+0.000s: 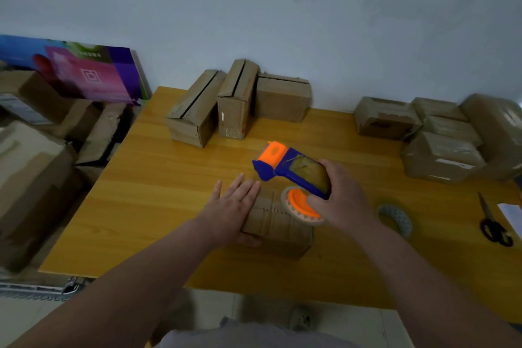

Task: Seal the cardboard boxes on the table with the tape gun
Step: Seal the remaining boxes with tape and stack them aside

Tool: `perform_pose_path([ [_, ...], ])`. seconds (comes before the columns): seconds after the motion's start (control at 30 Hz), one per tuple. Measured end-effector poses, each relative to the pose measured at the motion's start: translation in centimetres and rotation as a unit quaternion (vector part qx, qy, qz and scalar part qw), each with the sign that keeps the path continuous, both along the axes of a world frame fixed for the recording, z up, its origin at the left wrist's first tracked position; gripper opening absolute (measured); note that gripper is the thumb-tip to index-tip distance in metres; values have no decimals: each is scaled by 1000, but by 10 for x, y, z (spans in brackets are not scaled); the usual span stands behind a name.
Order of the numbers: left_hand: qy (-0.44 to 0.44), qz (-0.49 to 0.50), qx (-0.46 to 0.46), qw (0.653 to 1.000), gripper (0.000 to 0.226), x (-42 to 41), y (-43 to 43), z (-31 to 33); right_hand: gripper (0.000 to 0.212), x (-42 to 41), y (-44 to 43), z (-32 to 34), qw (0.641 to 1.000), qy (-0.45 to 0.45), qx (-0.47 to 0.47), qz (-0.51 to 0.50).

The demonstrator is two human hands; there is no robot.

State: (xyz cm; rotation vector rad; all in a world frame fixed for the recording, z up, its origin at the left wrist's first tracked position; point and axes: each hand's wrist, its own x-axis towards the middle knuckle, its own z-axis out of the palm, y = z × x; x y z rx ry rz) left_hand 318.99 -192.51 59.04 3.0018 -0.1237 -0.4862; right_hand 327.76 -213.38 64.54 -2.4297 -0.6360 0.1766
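Both bare forearms reach in from the bottom edge. L hand (231, 206) lies flat, fingers straight and slightly spread, palm pressing the top left of a small brown cardboard box (278, 227) at the near centre of the yellow wood-grain table (158, 178). R hand (341, 198) grips the blue and orange plastic tape gun (285, 167), fingers curled round its body, nose pointing away and to the left. Gun sits over the box's right end; cannot tell if its orange hub touches the cardboard. Box top shows tape strips already on.

Back of table: three brown cartons (237, 99) side by side, flaps not flush. Far right: cluster of taped cartons (440, 150). Right of R hand: spare roll of clear tape (395, 217) flat on table, then black-handled scissors (493, 223) and white paper (511, 212) at the edge. Off table, left: heap of large cartons (34, 164) and a multicoloured printed board (84, 73) leaning on the wall.
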Motion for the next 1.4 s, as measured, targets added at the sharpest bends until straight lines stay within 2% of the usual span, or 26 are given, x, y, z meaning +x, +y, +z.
perform_pose_path([
  [0.1,9,-19,12,1000,112,-1,-5,4,78,-6,2,-3,999,13,1,44],
  [0.33,30,-27,0,999,104,-2,-6,6,76,-10,-1,-14,996,-23,-32,78],
  [0.43,14,-11,-58,998,102,-3,-4,1,76,-11,-1,-15,996,-27,-40,70],
  [0.5,-20,23,-162,986,95,-7,0,-3,78,-10,-3,-16,997,-28,-39,63],
  [0.57,-86,71,-291,950,70,-10,3,-2,79,-10,-5,-18,998,-22,-36,55],
  [0.63,-147,150,-336,918,34,-12,5,5,79,-10,-6,-20,998,-17,-29,51],
  [0.67,-165,211,-345,900,27,-13,5,10,79,-10,-6,-20,998,-17,-25,51],
  [0.7,-165,285,-379,865,25,-13,4,14,79,-11,-6,-21,998,-17,-23,50],
  [0.73,-146,358,-450,805,27,-13,2,19,80,-12,-6,-20,998,-18,-23,49],
  [0.8,-66,457,-600,654,32,-12,-1,33,81,-13,-6,-20,999,-18,-24,44],
  [0.83,-23,478,-635,606,35,-12,-2,38,81,-13,-7,-21,999,-17,-24,43],
  [0.87,17,485,-653,581,38,-11,-1,40,82,-14,-7,-21,999,-18,-21,43],
  [0.97,91,473,-685,547,32,-10,-3,44,81,-14,-7,-22,999,-24,-22,43],
  [1.03,90,477,-695,531,17,-8,-3,42,81,-14,-6,-22,998,-29,-22,44],
  [1.13,51,494,-687,530,17,-5,-3,37,80,-14,-7,-20,998,-34,-30,54],
  [1.27,-27,520,-629,578,7,-3,0,31,78,-11,-4,-9,992,-26,-61,108],
  [1.4,-117,546,-563,609,15,-12,27,23,75,-3,-17,7,982,-46,-138,120],
])
